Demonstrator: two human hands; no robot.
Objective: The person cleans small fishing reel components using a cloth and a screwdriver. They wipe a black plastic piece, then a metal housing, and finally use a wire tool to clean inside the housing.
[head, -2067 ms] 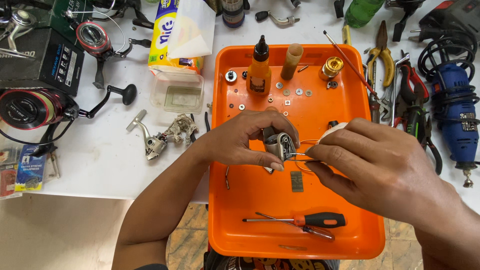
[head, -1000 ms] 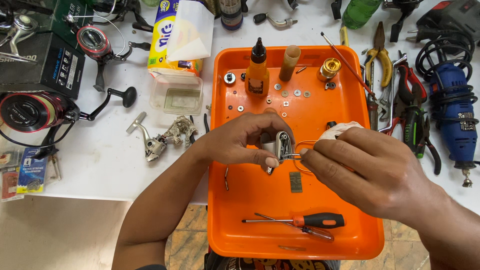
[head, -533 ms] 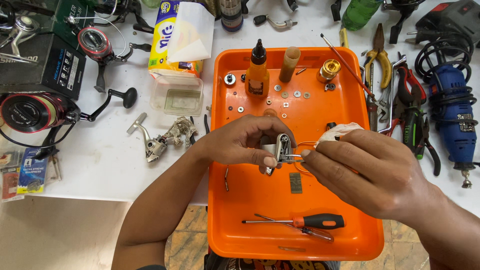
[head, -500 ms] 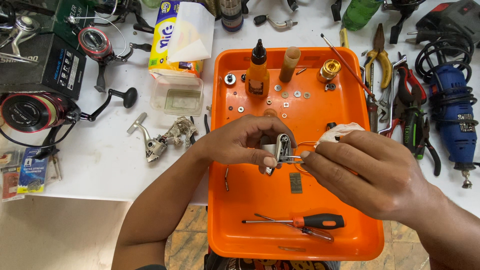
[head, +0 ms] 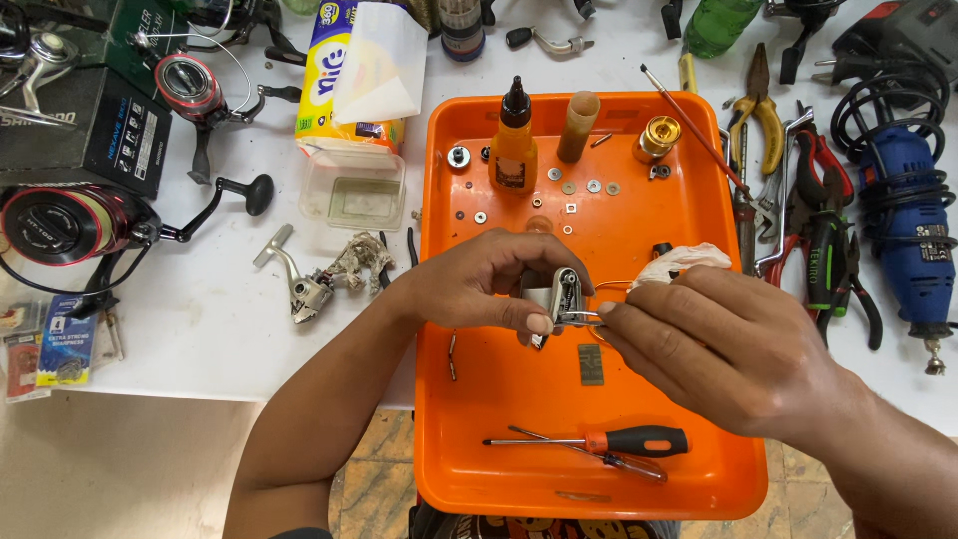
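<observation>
A small silver reel part [head: 561,296] was held above the middle of the orange tray [head: 699,469]. It was pinched from the left by the left hand [head: 479,289], thumb and fingers closed on it. Its right side was met by the right hand [head: 718,344], whose fingertips were pressed together on a thin wire piece at the part, with a white rag [head: 679,262] bunched behind the knuckles.

Inside the tray, an orange oil bottle [head: 513,150] with a black nozzle, a brown tube [head: 576,127] and a gold spool [head: 657,139] stood along the far wall. Washers [head: 584,187] lay scattered below them. A small metal plate [head: 591,363] lay under the hands, and an orange-handled screwdriver [head: 609,440] near the front wall.

Left of the tray, a clear plastic box [head: 352,189] held only a greenish film.
</observation>
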